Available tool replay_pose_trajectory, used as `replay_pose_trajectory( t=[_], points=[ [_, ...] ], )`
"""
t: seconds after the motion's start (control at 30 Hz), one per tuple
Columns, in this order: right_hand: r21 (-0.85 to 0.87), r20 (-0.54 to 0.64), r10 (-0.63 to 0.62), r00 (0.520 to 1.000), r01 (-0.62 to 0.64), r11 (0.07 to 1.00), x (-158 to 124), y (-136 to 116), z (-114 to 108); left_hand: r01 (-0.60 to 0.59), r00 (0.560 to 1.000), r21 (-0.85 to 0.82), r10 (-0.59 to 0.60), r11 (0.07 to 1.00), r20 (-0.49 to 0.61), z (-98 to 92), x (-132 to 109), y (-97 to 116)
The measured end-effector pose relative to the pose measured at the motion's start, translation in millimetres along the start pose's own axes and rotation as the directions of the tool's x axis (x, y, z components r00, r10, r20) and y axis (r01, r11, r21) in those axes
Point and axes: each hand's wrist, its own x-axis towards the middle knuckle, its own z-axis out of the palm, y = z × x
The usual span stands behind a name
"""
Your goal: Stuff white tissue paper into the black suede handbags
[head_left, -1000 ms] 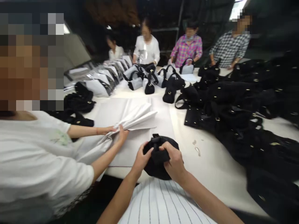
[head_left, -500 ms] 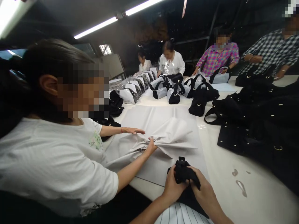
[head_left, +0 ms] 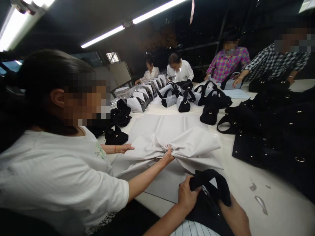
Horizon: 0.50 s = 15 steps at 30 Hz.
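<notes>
Close to my body at the table's near edge is a black fabric bag (head_left: pixel 206 209), its handle arching up at the top. Fingers of my left hand (head_left: pixel 187 195) are wrapped round the bag's left upper part. My right hand (head_left: pixel 233 214) grips its right side, with the fingertips hidden behind the cloth. Something shiny, perhaps clear plastic or metal, shows at the bag's middle. Beyond my hands lies pale grey sheet material (head_left: pixel 194 144), gathered in a co-worker's hand (head_left: pixel 169 156).
A co-worker in a white shirt (head_left: pixel 61 177) sits close on my left. Black bags (head_left: pixel 275 131) are heaped at right, and grey-and-black bags (head_left: pixel 184 103) stand farther back. Wrapped bags (head_left: pixel 139 100) form a row. Several people work across the white table (head_left: pixel 275 209).
The black bag in my hands has opened out and its handle now stands up. My right hand has moved lower right. The co-worker's gathered sheet has shifted right.
</notes>
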Motion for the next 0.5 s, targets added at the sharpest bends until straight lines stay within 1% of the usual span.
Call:
replay_pose_trajectory(
  t=[0.03,0.1,0.17,0.2,0.23,0.27,0.3,0.33,0.37,0.4,0.47,0.5],
  points=[
    [-0.003,-0.003,0.018,1.000,-0.018,1.000,0,5,-7,-0.033,0.999,-0.011,0.033,0.999,-0.010,-3.6,-3,3],
    [-0.006,-0.096,0.036,0.995,-0.037,0.999,-1,11,-22,-0.120,0.993,-0.017,0.119,0.993,-0.018,-10.8,-9,12],
    [0.003,-0.251,0.043,0.967,-0.043,0.999,-2,13,-36,-0.240,0.971,0.013,0.240,0.971,-0.002,-17.4,-13,23],
    [0.018,-0.347,0.019,0.937,-0.013,1.000,-3,12,-43,-0.300,0.954,0.038,0.299,0.953,0.027,-20.5,-15,29],
    [0.038,-0.445,-0.034,0.895,0.056,0.998,-4,9,-50,-0.347,0.937,0.063,0.343,0.936,0.070,-23.4,-17,36],
    [0.057,-0.538,-0.100,0.837,0.155,0.986,-4,5,-57,-0.376,0.923,0.080,0.366,0.923,0.120,-26.2,-20,44],
    [0.067,-0.618,-0.170,0.768,0.267,0.961,-6,0,-64,-0.386,0.914,0.084,0.369,0.919,0.166,-28.5,-25,52],
    [0.078,-0.661,-0.242,0.710,0.386,0.919,-7,-5,-71,-0.375,0.913,0.071,0.355,0.924,0.202,-30.1,-29,61],
    [0.098,-0.701,-0.267,0.661,0.460,0.882,-7,-10,-78,-0.340,0.921,0.041,0.324,0.939,0.214,-30.5,-35,69],
    [0.118,-0.701,-0.276,0.657,0.489,0.864,-6,-13,-84,-0.285,0.942,-0.004,0.281,0.958,0.184,-29.4,-39,77],
    [0.219,-0.677,-0.173,0.715,0.421,0.880,1,-13,-90,-0.131,0.989,-0.105,0.137,0.986,0.053,-22.5,-45,88],
    [0.265,-0.648,-0.125,0.751,0.377,0.888,8,-9,-90,-0.083,0.993,-0.140,0.093,0.987,0.071,-17.6,-46,91]
  ],
)
